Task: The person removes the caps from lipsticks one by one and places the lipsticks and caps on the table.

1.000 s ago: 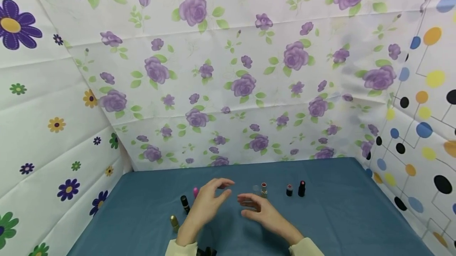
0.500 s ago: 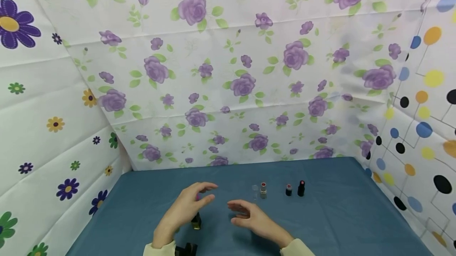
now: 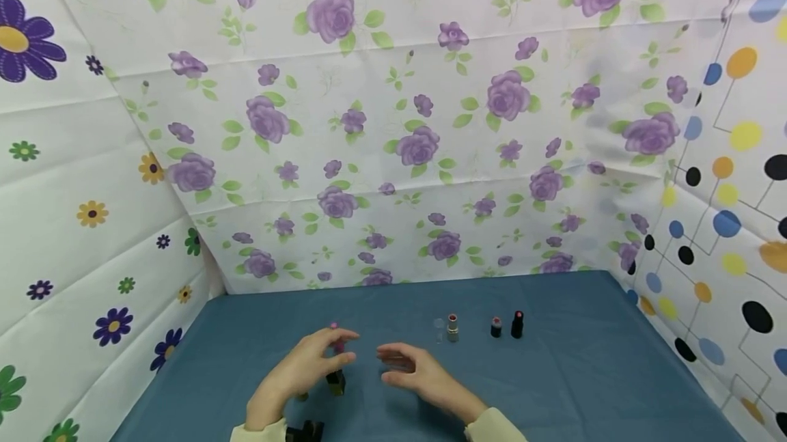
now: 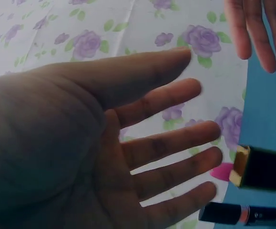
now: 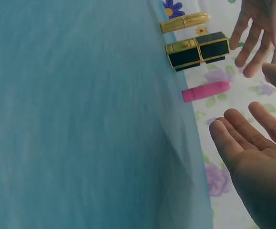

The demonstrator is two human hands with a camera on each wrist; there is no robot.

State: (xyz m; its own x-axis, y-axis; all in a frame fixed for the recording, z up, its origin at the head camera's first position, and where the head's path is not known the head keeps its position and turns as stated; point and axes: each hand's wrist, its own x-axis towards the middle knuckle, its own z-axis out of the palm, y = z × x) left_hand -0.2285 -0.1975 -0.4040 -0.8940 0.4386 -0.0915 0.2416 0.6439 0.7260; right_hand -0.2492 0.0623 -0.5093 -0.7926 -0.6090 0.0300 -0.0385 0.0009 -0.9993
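Note:
My left hand (image 3: pixel 301 367) hovers over the left of the table with fingers spread and holds nothing. It overlaps a pink lipstick tube (image 3: pixel 337 345) and a black-and-gold lipstick (image 3: pixel 336 382); a gold lipstick tube (image 3: pixel 302 396) is mostly hidden behind its wrist. To the right, my right hand (image 3: pixel 424 377) is raised with loosely bent fingers and nothing in it, its fingertips facing the left hand across a gap. The right wrist view shows the gold tube (image 5: pixel 184 22), the black-and-gold lipstick (image 5: pixel 198 51) and the pink tube (image 5: pixel 206 91) standing in a row.
Behind the right hand stand a clear cap (image 3: pixel 438 330), a silvery lipstick (image 3: pixel 452 328), a short dark lipstick (image 3: pixel 496 327) and a black lipstick (image 3: pixel 518 324). Patterned cloth walls (image 3: pixel 381 121) enclose the blue-covered table (image 3: pixel 578 360) at back and sides.
Both hands have drifted left, the left hand also slightly nearer. The left hand now covers parts of the tubes on that side, and the silvery lipstick and clear cap show fully. Nothing was picked up.

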